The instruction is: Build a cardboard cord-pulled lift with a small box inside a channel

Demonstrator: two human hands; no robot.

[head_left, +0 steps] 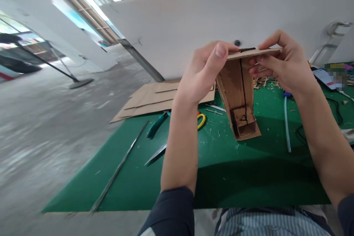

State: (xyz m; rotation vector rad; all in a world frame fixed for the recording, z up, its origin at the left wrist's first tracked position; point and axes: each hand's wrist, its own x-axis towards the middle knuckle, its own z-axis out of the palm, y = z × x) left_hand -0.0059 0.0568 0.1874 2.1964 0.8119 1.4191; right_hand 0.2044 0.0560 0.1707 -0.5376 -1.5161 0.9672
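Note:
A tall cardboard structure (236, 88) stands upright on the green table, with a small open box (247, 128) at its foot. A dark cord (243, 84) runs from its flat top piece (253, 54) down to the box. My left hand (206, 68) grips the left end of the top piece, its thumb in front near the edge. On the right end, my right hand (282, 61) pinches the same piece between thumb and fingers. A small black item (247, 49) lies on top between the hands.
Cardboard sheets (146, 97), green-handled pliers (157, 125), yellow-handled scissors (201, 121) and a long thin rod (120, 167) lie to the left. Rightward are a glue stick (287, 125), a phone (324, 78) and cables. A white partition (221, 18) rises behind cardboard scraps.

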